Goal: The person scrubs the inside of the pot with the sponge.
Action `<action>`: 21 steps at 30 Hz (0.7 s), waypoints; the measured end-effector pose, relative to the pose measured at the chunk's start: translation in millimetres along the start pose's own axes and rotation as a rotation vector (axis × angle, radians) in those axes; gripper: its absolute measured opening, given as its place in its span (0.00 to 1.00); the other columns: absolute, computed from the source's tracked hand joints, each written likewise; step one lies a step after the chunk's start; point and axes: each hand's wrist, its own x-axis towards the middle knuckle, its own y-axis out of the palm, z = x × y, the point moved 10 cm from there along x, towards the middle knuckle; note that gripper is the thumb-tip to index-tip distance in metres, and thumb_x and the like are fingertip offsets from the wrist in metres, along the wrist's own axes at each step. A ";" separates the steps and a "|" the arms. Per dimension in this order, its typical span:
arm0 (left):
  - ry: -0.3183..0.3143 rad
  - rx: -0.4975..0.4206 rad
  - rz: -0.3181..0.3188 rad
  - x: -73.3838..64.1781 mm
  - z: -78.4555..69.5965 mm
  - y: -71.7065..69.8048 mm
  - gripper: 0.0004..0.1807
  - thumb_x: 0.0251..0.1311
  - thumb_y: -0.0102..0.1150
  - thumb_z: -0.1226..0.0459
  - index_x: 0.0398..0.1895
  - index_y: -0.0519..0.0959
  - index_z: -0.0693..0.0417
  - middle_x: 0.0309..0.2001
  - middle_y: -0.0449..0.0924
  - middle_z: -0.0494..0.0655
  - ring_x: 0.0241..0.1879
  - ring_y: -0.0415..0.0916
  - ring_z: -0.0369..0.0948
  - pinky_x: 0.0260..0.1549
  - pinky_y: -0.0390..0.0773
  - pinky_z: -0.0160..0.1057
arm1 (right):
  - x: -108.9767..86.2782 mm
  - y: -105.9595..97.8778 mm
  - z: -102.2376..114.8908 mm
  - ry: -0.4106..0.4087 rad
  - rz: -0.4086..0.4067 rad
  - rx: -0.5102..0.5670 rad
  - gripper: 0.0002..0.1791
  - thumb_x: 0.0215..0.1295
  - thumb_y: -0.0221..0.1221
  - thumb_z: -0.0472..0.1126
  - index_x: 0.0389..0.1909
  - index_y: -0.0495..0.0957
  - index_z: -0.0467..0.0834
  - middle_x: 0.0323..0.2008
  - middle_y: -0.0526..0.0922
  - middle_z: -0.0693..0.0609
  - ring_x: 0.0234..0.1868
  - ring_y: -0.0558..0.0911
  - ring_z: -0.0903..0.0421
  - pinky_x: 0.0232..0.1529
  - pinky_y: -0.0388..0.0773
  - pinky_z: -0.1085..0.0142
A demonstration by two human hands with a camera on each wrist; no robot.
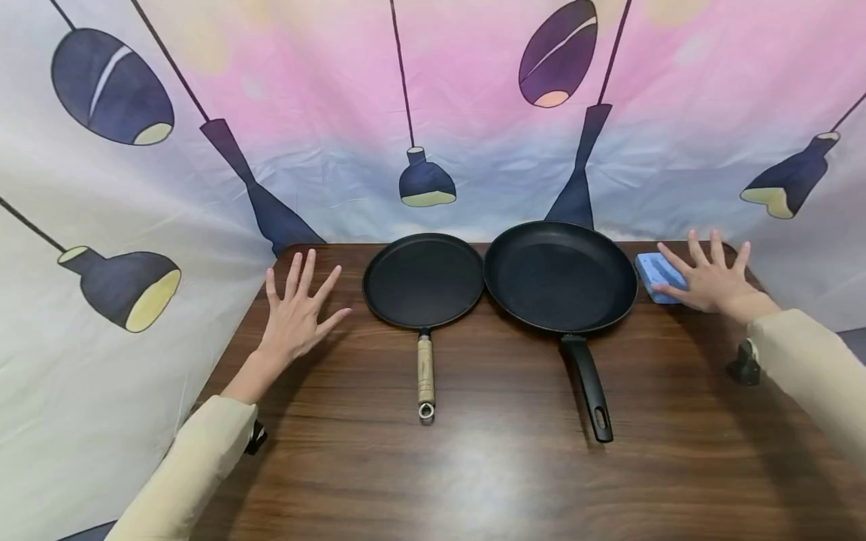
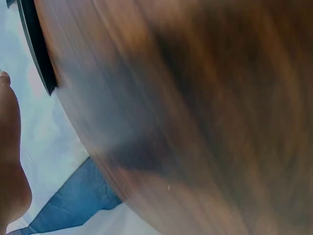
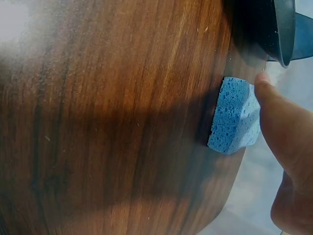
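Observation:
My left hand (image 1: 292,315) is spread wide over the table's left side, its fingers straight and holding nothing. Nearest to it lies a flat round black griddle pan (image 1: 424,279) with a wooden handle (image 1: 425,372) toward me. Touching that pan's right side in the head view is a larger, deeper black frying pan (image 1: 560,278) with a black handle (image 1: 590,391). My right hand (image 1: 716,284), fingers also spread, hovers at a blue sponge (image 1: 655,272) and partly covers it. In the right wrist view, my thumb (image 3: 281,122) overlaps the edge of the porous sponge (image 3: 230,115).
The brown wooden table (image 1: 473,466) has rounded back corners. Directly behind it hangs a pink, blue and white cloth (image 1: 325,98) printed with dark lamps, which also encloses the sides. Both pans stand close to the table's back edge.

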 end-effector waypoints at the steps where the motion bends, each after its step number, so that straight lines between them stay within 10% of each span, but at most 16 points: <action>1: -0.003 -0.008 0.012 -2.1 -1.4 -0.2 0.45 0.68 0.32 0.26 0.83 0.51 0.34 0.85 0.29 0.49 0.84 0.25 0.49 0.73 0.24 0.71 | 0.8 3.0 1.3 0.000 0.016 0.014 0.52 0.73 0.49 0.69 0.82 0.27 0.57 0.78 0.23 0.29 0.75 0.23 0.21 0.62 0.16 0.20; 10: 0.200 -0.015 0.171 -23.8 -62.8 6.9 0.39 0.71 0.46 0.35 0.81 0.57 0.36 0.83 0.45 0.56 0.83 0.37 0.54 0.73 0.33 0.71 | 9.8 9.0 13.0 -0.053 0.062 0.037 0.49 0.74 0.44 0.72 0.83 0.34 0.54 0.78 0.37 0.24 0.74 0.39 0.18 0.66 0.33 0.20; 21: 0.190 -0.130 0.308 -39.8 -102.8 8.2 0.39 0.72 0.55 0.46 0.82 0.55 0.39 0.80 0.53 0.57 0.80 0.50 0.56 0.72 0.40 0.71 | 11.4 5.5 28.9 -0.087 -0.004 0.031 0.38 0.74 0.56 0.48 0.76 0.53 0.34 0.65 0.57 0.16 0.56 0.71 0.18 0.43 0.78 0.33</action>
